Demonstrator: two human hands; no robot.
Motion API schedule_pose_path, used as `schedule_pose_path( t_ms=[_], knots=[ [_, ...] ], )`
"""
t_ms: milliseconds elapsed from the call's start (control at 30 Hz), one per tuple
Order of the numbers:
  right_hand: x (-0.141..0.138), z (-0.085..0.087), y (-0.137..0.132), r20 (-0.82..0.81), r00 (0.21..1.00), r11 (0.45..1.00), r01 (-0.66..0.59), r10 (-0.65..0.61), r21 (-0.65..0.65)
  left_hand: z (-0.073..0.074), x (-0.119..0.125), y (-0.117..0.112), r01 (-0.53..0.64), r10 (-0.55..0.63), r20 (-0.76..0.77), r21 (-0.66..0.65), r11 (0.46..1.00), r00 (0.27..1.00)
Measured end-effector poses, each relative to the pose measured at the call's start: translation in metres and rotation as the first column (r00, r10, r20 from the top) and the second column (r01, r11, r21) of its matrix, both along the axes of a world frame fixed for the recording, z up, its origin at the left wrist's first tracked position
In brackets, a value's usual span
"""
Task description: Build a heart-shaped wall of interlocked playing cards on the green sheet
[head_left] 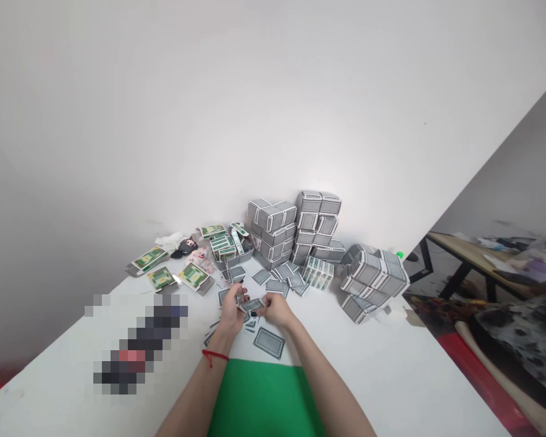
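My left hand (230, 311), with a red string at its wrist, grips the left end of a few grey-backed playing cards (253, 305). The fingers of my right hand (276, 308) are closed on the right end of the same cards. How many there are cannot be made out. Just below my hands a single playing card (269, 343) lies face down on the white table. More cards (279, 284) are scattered beyond my hands, and some lie partly hidden under my left hand.
Tall stacks of bundled cards (273, 237) stand against the wall, with another stack (375, 276) at right. A green-white block of card boxes (319, 273) sits between them. At left are green-yellow boxes (195, 276), a filled box (236, 261) and a pixelated dark area.
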State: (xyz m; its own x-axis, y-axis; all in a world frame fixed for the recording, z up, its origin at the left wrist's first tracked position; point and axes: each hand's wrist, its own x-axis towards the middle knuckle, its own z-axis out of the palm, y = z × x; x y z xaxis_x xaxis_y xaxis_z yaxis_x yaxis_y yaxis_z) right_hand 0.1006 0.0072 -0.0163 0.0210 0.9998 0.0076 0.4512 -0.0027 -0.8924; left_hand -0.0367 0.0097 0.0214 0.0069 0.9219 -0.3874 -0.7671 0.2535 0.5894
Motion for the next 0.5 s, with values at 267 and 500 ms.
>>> schedule_pose_path(
  t_ms=[267, 500],
  knots=[
    [0.042, 0.012, -0.018, -0.149, 0.989, 0.999, 0.005, -0.011, -0.036, 0.005, -0.001, 0.000, 0.001, 0.002, 0.034, -0.067, 0.998, 0.999],
    [0.069, 0.022, -0.043, -0.173, 0.984, 0.998, 0.054, -0.046, 0.042, 0.001, 0.002, -0.002, 0.044, -0.050, -0.063, -0.093, 0.995, 0.997]
  ],
)
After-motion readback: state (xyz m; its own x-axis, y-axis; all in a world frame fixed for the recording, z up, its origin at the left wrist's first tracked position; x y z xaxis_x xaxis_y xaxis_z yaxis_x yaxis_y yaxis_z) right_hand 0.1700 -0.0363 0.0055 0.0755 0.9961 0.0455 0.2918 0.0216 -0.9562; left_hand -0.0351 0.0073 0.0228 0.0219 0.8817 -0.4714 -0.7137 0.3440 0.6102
